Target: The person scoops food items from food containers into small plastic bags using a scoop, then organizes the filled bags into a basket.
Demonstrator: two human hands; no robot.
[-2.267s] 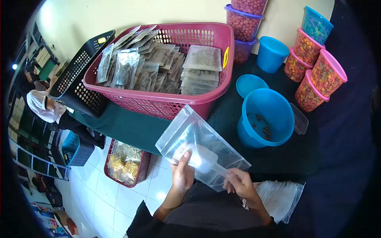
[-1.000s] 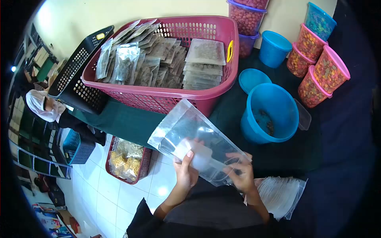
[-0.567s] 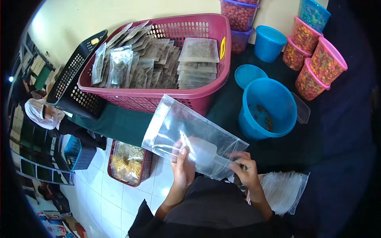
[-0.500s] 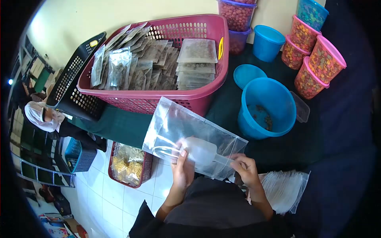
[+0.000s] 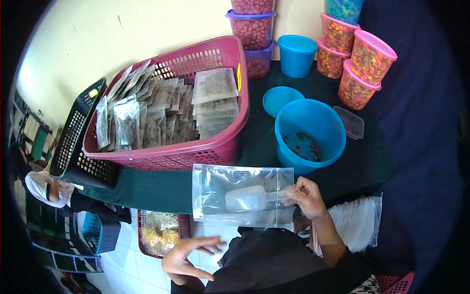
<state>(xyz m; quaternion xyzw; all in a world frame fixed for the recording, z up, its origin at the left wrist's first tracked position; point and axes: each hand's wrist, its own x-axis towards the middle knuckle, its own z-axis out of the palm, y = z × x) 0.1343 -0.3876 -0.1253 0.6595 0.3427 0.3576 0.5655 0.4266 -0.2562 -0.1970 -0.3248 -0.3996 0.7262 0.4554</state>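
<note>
A clear plastic bag (image 5: pixel 209 185) is held out flat over the front edge of the table. A translucent white scoop (image 5: pixel 245 199) shows within the bag's outline, its handle pointing right; it seems to lie inside. My right hand (image 5: pixel 308 198) is closed at the bag's right end, pinching around the scoop's handle. My left hand (image 5: pixel 188 258) is off the bag, below and left of it, with fingers apart and nothing in them. Behind the bag stands a blue tub (image 5: pixel 311 139) with a few small dark pieces at the bottom.
A maroon basket (image 5: pixel 215 149) holds many filled packets. Right of it are a blue lid (image 5: pixel 283 101), a lidded blue tub (image 5: pixel 297 56) and tubs of colourful pieces (image 5: pixel 360 88). A stack of flat bags (image 5: pixel 357 223) lies near my right arm. A person (image 5: pixel 54 191) is at left.
My left hand has let go of the bag and moved down and left, opening. The bag has turned to lie nearly level, still in my right hand. The camera view has shifted.
</note>
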